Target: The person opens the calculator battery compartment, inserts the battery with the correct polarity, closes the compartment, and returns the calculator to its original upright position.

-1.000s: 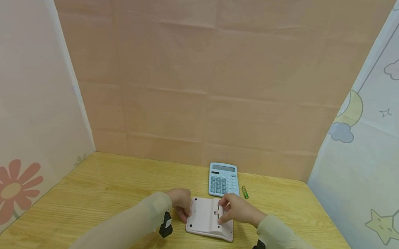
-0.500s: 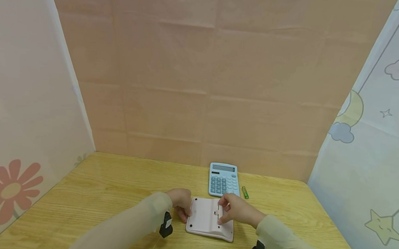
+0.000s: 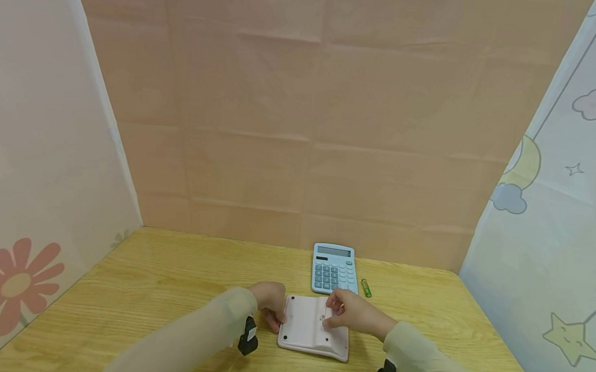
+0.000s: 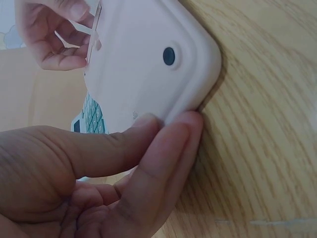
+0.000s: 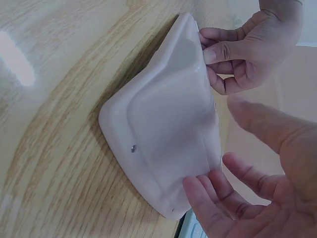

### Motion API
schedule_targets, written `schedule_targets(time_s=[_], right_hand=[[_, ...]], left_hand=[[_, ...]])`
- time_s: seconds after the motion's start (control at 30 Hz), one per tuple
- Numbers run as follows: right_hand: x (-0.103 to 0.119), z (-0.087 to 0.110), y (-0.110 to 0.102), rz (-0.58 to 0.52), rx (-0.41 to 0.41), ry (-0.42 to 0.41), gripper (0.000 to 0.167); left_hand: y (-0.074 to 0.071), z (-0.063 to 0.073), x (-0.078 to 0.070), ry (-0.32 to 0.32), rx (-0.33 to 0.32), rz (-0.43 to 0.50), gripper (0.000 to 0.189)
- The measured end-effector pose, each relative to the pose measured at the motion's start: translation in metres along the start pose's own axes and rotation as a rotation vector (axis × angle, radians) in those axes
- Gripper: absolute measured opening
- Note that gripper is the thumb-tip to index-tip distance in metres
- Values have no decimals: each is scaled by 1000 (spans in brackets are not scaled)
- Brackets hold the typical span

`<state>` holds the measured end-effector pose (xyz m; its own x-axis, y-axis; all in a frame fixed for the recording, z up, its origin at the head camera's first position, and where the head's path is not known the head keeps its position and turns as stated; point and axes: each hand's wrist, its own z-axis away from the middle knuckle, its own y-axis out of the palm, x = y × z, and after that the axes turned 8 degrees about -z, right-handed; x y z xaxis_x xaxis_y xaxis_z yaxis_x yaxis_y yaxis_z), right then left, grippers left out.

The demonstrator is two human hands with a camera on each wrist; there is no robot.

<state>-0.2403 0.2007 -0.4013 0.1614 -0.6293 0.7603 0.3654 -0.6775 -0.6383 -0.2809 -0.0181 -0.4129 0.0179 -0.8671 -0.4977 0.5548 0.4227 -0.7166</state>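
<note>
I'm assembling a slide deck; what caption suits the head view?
Left hand gripping an upturned pink device, right hand touching it; blue calculator and green battery lie beyond.

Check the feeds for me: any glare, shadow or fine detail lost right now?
Right wrist: a white glare patch on the table, clear of the pink device; left wrist: a soft shadow on the table beside the left hand; head: fairly even light, no strong glare, but the battery is too small to read.
</note>
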Motion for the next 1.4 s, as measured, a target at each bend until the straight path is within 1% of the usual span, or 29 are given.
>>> schedule_targets(time_s=[0.03,0.1,0.2,0.3,0.37,0.43,0.53,0.67,0.77,0.97,1.1,1.4], right_hand=[[0,0,0,-1,-8,0,34],[0,0,1,-15,-30,30,29],[-1,0,3,-86,-70,117,24],[-2,-1,4,-193,-90,217,17],[-4,-1,4,-266,-78,263,14],[-6,-1,4,-331,-48,296,11],[-8,-1,3,-388,-10,310,11],[-9,0,3,-401,7,296,17],[-9,-1,4,-396,1,297,19],[-7,-3,7,-372,-31,323,19],[-6,-4,9,-352,-53,334,17],[-6,-6,10,-333,-46,339,19]], left_hand=[[0,0,0,-1,1,0,26],[0,-1,0,-4,3,1,27],[-1,-1,-1,-7,4,4,29],[0,-1,-1,-3,4,2,26],[0,-1,-1,-1,5,4,25],[0,-1,-1,2,4,0,25],[0,0,-2,2,2,-5,24],[0,2,-3,3,-1,-8,22],[-1,4,-3,2,-5,2,25],[-2,3,-3,-1,-1,15,35],[-2,2,-2,-8,16,32,39],[-1,-2,-1,-22,22,43,38]])
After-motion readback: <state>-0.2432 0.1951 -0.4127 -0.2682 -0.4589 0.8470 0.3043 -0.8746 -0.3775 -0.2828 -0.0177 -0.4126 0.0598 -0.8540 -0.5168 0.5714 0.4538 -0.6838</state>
